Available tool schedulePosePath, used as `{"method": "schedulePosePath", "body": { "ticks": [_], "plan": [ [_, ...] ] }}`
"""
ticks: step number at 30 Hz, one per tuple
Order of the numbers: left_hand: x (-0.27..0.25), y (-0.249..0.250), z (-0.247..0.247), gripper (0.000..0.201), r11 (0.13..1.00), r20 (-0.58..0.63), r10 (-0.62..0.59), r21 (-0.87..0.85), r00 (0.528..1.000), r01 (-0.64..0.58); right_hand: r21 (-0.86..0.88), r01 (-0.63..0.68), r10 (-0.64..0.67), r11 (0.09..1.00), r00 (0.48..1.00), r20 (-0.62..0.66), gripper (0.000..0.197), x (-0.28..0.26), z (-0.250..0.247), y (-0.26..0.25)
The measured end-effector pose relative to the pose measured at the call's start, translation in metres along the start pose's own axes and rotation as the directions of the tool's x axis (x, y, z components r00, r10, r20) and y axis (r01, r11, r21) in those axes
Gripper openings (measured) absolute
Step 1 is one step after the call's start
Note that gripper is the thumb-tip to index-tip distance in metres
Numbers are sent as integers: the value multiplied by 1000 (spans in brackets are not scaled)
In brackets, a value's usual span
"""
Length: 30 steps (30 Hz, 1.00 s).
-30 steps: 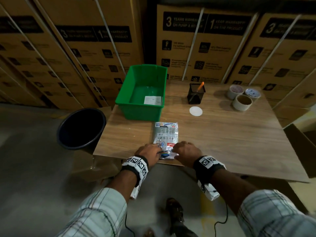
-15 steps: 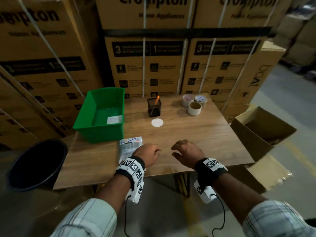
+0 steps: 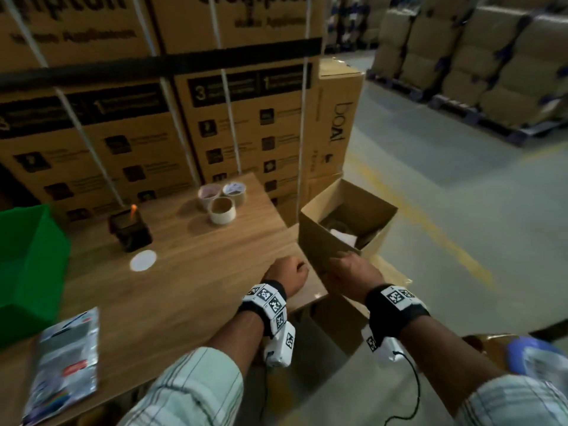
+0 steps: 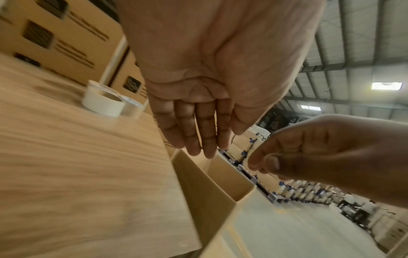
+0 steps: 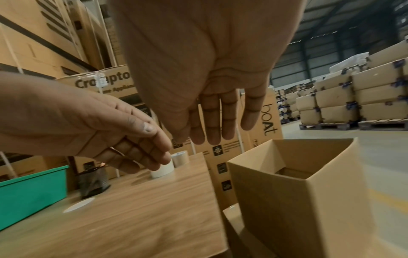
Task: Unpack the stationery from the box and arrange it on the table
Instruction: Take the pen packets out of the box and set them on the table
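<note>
An open cardboard box (image 3: 319,238) stands on the floor against the table's right end; something white (image 3: 342,236) and a dark shape lie inside, not clear. My left hand (image 3: 287,273) hovers over the table's right edge, fingers straight and empty (image 4: 198,136). My right hand (image 3: 349,272) is just beside it at the box's near rim, holding nothing, fingers relaxed (image 5: 212,125). The plastic stationery packet (image 3: 66,361) lies flat on the wooden table (image 3: 184,287) at the near left. At the back stand three tape rolls (image 3: 222,210), a black pen holder (image 3: 130,230) and a white disc (image 3: 143,260).
A green bin (image 3: 30,265) sits on the table's left side. Tall stacked cartons (image 3: 246,124) wall off the back of the table. Open concrete floor (image 3: 461,241) stretches right of the box. A blurred blue object (image 3: 531,361) shows low at the right.
Both hands let go of the packet at the table's front edge and moved right to the box. The head turned right, bringing the box into view.
</note>
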State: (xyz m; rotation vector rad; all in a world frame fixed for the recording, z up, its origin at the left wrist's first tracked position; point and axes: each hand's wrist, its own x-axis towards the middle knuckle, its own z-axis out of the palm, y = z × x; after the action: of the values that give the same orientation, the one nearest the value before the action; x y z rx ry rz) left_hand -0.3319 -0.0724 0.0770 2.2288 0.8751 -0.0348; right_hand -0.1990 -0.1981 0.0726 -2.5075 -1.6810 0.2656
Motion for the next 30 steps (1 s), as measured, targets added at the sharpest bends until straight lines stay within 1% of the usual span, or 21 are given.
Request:
{"method": "schedulePosePath", "body": {
  "ticks": [2, 4, 7, 11, 16, 18, 21, 24, 26, 28, 30],
  "plan": [
    [23, 32, 16, 20, 999, -2, 21, -27, 1000, -21, -11, -30, 30, 999, 1000, 0, 9, 5, -9, 34],
    [44, 56, 27, 21, 999, 7, 33, -30, 999, -33, -28, -42, 42, 999, 999, -6, 13, 13, -17, 59],
    [75, 75, 37, 22, 999, 22, 20, -34, 1000, -19, -40, -54, 53, 998, 998, -21, 19, 31, -18, 89],
    [128, 80, 43, 24, 1000, 27, 7, 14, 1000, -8, -22, -102, 102, 995, 995, 12, 24, 69, -11, 128],
    [198, 87, 50, 24, 1000, 62, -15, -7, 998, 15, -53, -175, 180, 983, 979, 97, 20, 116, -9, 172],
    [222, 90, 51, 24, 1000, 78, -22, -18, 997, 24, -45, -211, 215, 976, 970, 110, 18, 135, -11, 192],
    [254, 91, 56, 25, 998, 133, -51, 36, 990, 46, -35, -276, 278, 961, 950, 140, 17, 160, -17, 218],
    [283, 96, 62, 24, 994, 225, -92, 85, 970, 74, -67, -335, 341, 940, 918, 200, 19, 178, -20, 243],
    [303, 101, 67, 22, 993, 258, -102, 78, 961, 84, -89, -343, 354, 935, 894, 275, 22, 193, -26, 257],
    [322, 108, 73, 22, 993, 273, -109, 74, 956, 93, -104, -327, 342, 939, 865, 367, 22, 209, -31, 267],
    [341, 115, 83, 24, 990, 279, -138, 69, 950, 124, -123, -269, 295, 955, 823, 485, 26, 228, -35, 275]
  ]
}}
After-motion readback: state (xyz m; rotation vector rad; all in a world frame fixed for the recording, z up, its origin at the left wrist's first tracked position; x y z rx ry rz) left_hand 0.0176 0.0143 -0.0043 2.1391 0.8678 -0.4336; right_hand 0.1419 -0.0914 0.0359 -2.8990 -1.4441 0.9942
